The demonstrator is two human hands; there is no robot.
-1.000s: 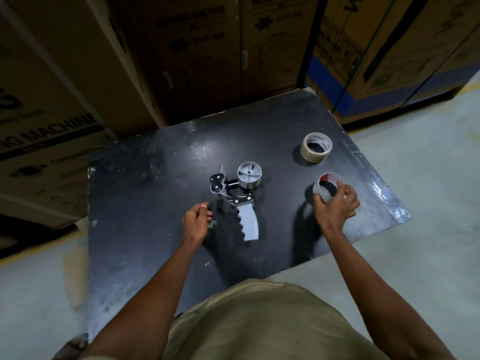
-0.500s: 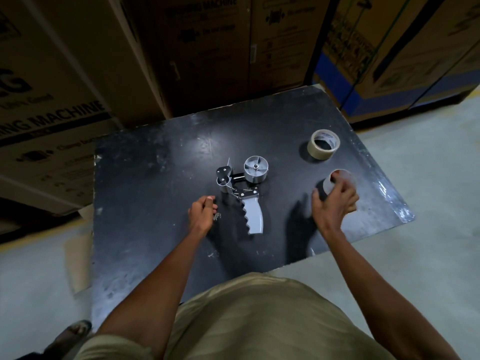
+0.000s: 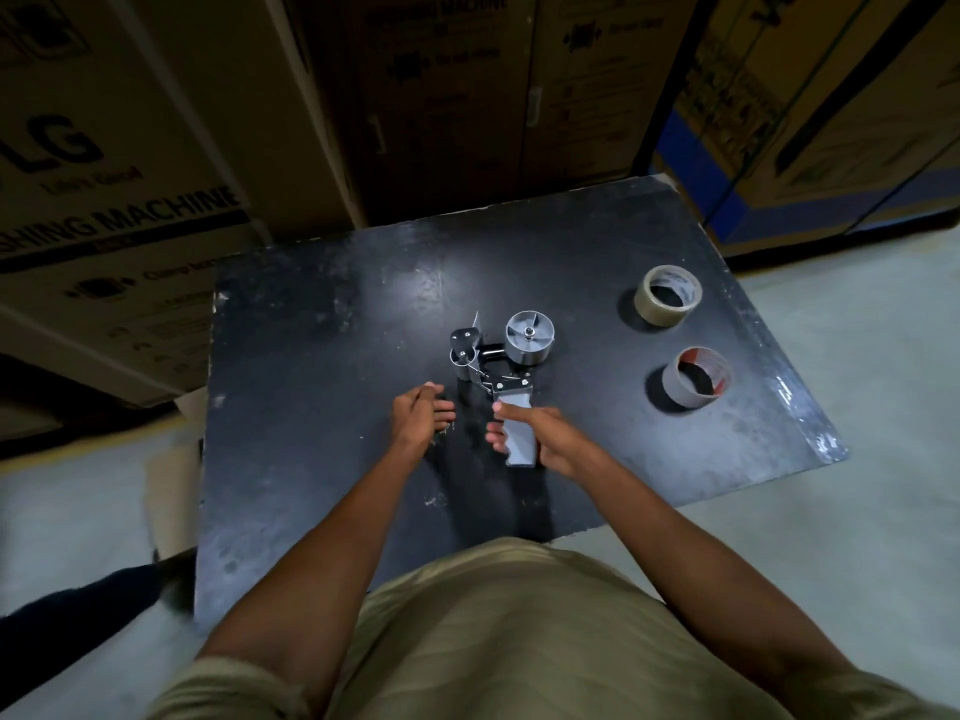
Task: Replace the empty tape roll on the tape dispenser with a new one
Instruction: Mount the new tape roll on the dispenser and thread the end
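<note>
The tape dispenser (image 3: 506, 371) lies flat mid-table, its bare grey wheel pointing up and its grey handle toward me. My right hand (image 3: 540, 433) is wrapped around that handle. My left hand (image 3: 421, 415) rests just left of the dispenser, fingers curled, with nothing visible in it. At the right of the table stands the empty grey core (image 3: 693, 384) with a red inner lining. Behind it sits the new roll of beige tape (image 3: 667, 296). Both rolls are apart from my hands.
The black table (image 3: 311, 407) is scuffed and stands on a pale concrete floor. Large cardboard appliance boxes (image 3: 130, 174) wall off the far side and the left. A dark shoe (image 3: 78, 605) shows at the lower left, beside the table's near corner.
My right hand let go of the empty core, which now stands alone, and swung left onto the dispenser's handle. My left hand stayed beside the dispenser.
</note>
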